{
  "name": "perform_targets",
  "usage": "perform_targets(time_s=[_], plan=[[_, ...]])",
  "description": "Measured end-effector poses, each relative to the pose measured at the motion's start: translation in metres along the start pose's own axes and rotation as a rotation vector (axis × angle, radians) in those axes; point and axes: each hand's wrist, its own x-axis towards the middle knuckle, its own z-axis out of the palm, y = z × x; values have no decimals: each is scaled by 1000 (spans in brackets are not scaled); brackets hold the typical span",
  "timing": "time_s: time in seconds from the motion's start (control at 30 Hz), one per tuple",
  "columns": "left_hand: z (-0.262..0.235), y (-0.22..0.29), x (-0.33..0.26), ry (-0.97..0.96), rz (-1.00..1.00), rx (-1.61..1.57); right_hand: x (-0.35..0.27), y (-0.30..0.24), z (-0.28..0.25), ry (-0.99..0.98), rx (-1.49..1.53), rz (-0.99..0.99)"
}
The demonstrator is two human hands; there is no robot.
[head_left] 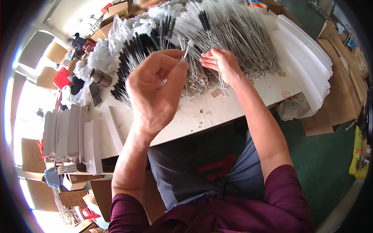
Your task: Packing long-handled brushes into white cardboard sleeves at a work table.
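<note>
My right hand [226,65] holds a black-bristled wire brush [203,20] between thumb and fingers, with its wire handle running down past the palm to a small loop. Nearer to me and to the left, my left hand [157,85] is raised with thumb and forefinger pinched together. A thin whitish piece [188,49] sticks up at those fingertips; whether it is a small brush I cannot tell. Behind both hands lies a big heap of wire brushes [241,42] with white bristles, their loop ends toward me. More brushes with black bristles [136,46] lie to the left.
The white table [186,124] has stacks of folded white card [68,132] at its left and white sheets [301,58] at its right. A dark bottle [100,77] stands at the left edge. Cardboard [338,85] leans at the far right; a tape roll [260,7] sits behind.
</note>
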Motion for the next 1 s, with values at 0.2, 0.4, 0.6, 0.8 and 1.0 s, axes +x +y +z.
perform_targets(time_s=[0.2, 0.4, 0.6, 0.8, 1.0], plan=[[-27, 36, 6, 12, 83, -136, 7, 7, -5, 27, -44, -38], [-84, 42, 21, -3, -72, -385, 1, 6, -1, -15, -62, -48], [-119, 54, 22, -84, -147, -481, -42, -29, 17, -121, -193, -84], [-94, 33, 6, -192, -396, -508, -103, -33, 63, -610, -76, 97], [-103, 0, -11, -212, -448, -389, -157, -1, 64, -672, 96, 423]])
